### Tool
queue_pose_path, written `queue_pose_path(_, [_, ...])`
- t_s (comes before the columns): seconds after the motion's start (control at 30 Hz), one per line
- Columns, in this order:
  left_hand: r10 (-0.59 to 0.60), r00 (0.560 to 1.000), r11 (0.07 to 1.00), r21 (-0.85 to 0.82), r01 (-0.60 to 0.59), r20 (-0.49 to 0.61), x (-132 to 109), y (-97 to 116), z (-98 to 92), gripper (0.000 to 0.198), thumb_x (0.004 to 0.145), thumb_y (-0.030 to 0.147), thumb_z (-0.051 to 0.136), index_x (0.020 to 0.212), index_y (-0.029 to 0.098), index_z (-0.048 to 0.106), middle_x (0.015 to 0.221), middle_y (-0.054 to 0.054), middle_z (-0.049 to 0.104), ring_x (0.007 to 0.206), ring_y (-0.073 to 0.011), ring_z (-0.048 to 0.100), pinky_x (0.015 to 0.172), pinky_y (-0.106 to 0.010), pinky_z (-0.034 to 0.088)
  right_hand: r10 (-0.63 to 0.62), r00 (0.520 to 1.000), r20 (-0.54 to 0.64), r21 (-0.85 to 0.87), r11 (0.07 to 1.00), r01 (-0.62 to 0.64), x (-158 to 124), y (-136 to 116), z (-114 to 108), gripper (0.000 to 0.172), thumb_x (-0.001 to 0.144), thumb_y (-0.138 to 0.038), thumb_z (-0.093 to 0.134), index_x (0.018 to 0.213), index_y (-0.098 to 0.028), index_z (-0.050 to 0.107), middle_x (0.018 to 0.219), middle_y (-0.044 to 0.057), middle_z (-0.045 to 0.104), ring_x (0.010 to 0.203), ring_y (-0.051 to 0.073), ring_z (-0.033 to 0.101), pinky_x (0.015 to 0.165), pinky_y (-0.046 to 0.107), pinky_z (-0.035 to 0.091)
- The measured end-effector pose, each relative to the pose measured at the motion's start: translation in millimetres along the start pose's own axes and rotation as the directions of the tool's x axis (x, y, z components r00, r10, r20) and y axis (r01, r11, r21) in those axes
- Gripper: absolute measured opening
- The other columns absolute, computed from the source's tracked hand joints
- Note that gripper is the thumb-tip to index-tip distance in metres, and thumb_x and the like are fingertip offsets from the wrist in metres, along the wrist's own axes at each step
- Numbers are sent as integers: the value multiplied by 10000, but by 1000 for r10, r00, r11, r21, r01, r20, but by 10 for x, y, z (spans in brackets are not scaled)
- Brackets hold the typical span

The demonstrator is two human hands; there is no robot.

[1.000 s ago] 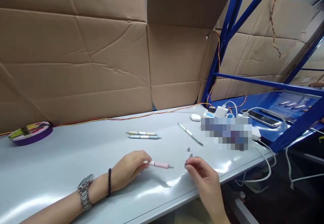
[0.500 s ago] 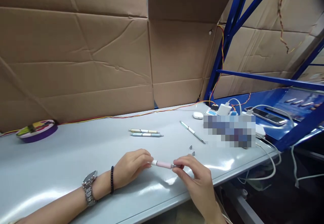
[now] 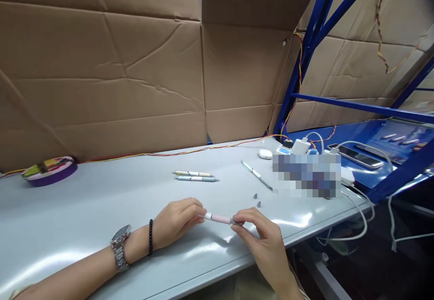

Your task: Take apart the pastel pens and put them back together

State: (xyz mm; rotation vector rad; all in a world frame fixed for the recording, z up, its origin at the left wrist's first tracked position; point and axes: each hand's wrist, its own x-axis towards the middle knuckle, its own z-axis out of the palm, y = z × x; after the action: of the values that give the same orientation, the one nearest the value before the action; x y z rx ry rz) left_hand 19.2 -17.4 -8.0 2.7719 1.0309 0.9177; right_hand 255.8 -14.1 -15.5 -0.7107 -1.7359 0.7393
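A pen with a pink grip and a white barrel (image 3: 219, 218) is held level between my two hands, just above the table. My left hand (image 3: 179, 223) pinches its white end, which the fingers partly hide. At the other end, the fingertips of my right hand (image 3: 262, 241) close round the silver tip section. Beyond the hands lie a yellow-and-white pen (image 3: 193, 173) and a light-blue pen (image 3: 197, 179), side by side. A third pen, pale green and white (image 3: 256, 174), rests slantwise to the right. Two small grey pieces (image 3: 255, 196) sit near my right hand.
A purple-edged round box (image 3: 50, 173) is at the table's left back. To the right are a white earbud case (image 3: 265, 154), white chargers (image 3: 301, 146) with cables, a blurred patch and a phone (image 3: 356, 156). A blue metal frame (image 3: 296, 69) and cardboard sheets (image 3: 135, 73) stand behind.
Both hands keep their hold on the pen, almost in place. The view has shifted slightly; the other pens and grey pieces lie as before.
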Motion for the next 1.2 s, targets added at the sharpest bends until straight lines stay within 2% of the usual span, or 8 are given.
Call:
queue_pose_path(0.13, [-117, 992, 986, -116, 122, 47, -11, 5, 8, 196, 963, 275, 349, 951, 175, 516, 852, -46, 601, 733, -134, 553, 638, -225, 446, -32, 999, -5, -80, 996, 31, 12, 29, 0, 76, 825, -195, 588, 852, -232, 649, 777, 30, 673, 716, 183, 617, 623, 301, 512])
queue_pose_path(0.27, [-301, 938, 896, -287, 339, 171, 2, 30, -7, 229, 939, 333, 399, 894, 173, 557, 779, -13, 581, 625, -112, 479, 567, -211, 392, -93, 993, 74, -119, 988, 101, 13, 52, -41, 118, 833, -166, 572, 890, -242, 643, 797, 21, 668, 741, 179, 612, 641, 303, 514])
queue_pose_path(0.37, [-337, 912, 840, -364, 404, 234, 28, 39, -27, 268, 929, 368, 413, 885, 163, 580, 734, -9, 566, 588, -105, 430, 529, -210, 349, -130, 984, 121, -129, 981, 145, 1, 46, -69, 161, 836, -127, 562, 923, -243, 632, 811, 22, 663, 751, 174, 606, 645, 301, 514])
queue_pose_path(0.57, [-364, 887, 779, -429, 458, 285, 50, 25, -38, 329, 910, 432, 428, 870, 147, 588, 672, 2, 518, 563, -101, 389, 505, -208, 322, -162, 982, 96, -183, 967, 177, -7, 13, -47, 190, 854, -127, 518, 946, -253, 626, 810, 31, 657, 748, 180, 607, 632, 308, 516])
queue_pose_path(0.73, [-376, 883, 766, -441, 467, 281, 49, 33, -32, 312, 904, 419, 445, 861, 145, 588, 646, 11, 500, 542, -97, 383, 489, -205, 307, -142, 985, 95, -221, 962, 160, -6, 32, -10, 103, 865, -161, 528, 900, -225, 601, 770, 26, 637, 718, 170, 586, 622, 286, 482])
queue_pose_path(0.83, [-377, 888, 782, -423, 458, 263, 47, 34, -29, 289, 907, 398, 448, 862, 149, 590, 676, 6, 528, 553, -98, 399, 499, -205, 316, -77, 991, 107, -295, 950, 105, 1, 55, 7, 81, 883, -216, 511, 843, -211, 581, 724, 16, 605, 662, 158, 563, 581, 265, 453])
queue_pose_path(1.03, [-363, 900, 837, -339, 429, 242, 43, 19, -17, 300, 930, 383, 394, 860, 164, 585, 714, -1, 574, 585, -111, 440, 545, -214, 348, 8, 984, 181, -428, 901, 71, 26, 95, 30, 296, 934, -292, 396, 670, -212, 505, 600, -9, 509, 547, 140, 479, 486, 249, 372])
queue_pose_path(1.2, [-357, 895, 841, -324, 433, 269, 32, 9, 0, 270, 936, 369, 386, 892, 171, 564, 728, 3, 573, 591, -112, 447, 553, -213, 359, -13, 987, 158, -335, 940, 66, 11, 146, 16, 211, 912, -275, 458, 762, -217, 596, 643, 1, 572, 590, 146, 527, 526, 254, 417])
